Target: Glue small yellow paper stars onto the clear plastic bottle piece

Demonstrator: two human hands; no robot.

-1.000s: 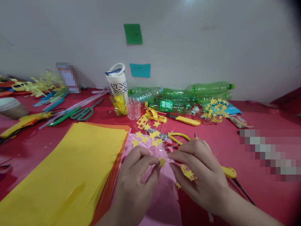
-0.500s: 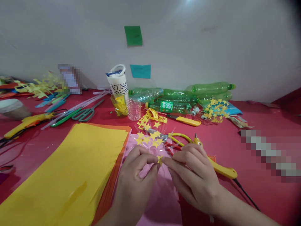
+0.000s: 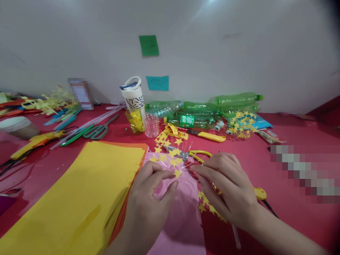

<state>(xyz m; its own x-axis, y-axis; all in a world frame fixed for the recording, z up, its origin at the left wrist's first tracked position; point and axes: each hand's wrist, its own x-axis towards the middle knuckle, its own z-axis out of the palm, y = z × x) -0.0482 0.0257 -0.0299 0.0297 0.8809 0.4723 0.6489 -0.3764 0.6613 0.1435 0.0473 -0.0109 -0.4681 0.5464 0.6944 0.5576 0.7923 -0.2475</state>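
Note:
My left hand (image 3: 150, 198) has its thumb and forefinger apart. A small yellow paper star (image 3: 177, 174) sits at its forefinger tip, above the pink sheet (image 3: 180, 226). More yellow stars (image 3: 174, 153) lie just beyond, among clear plastic strips. To the right, the fingertips of my right hand (image 3: 230, 187) are pressed together; what they pinch is too small to make out. Several yellow stars (image 3: 205, 205) show beneath that hand, and a clear strip (image 3: 236, 236) hangs below it. Pliers with yellow handles (image 3: 203, 153) lie behind the hands.
Yellow sheets (image 3: 79, 191) over orange ones cover the left. Behind stand a white cup (image 3: 132, 99), a clear ribbed plastic piece (image 3: 151, 126) and green bottles (image 3: 198, 121). A yellow cutter (image 3: 212, 136), scissors (image 3: 98, 131) and yellow glue guns (image 3: 260, 193) lie around.
My right hand has moved right, away from the star and my left fingertips. My left thumb has parted from the forefinger. Stars beneath my right hand have come into view.

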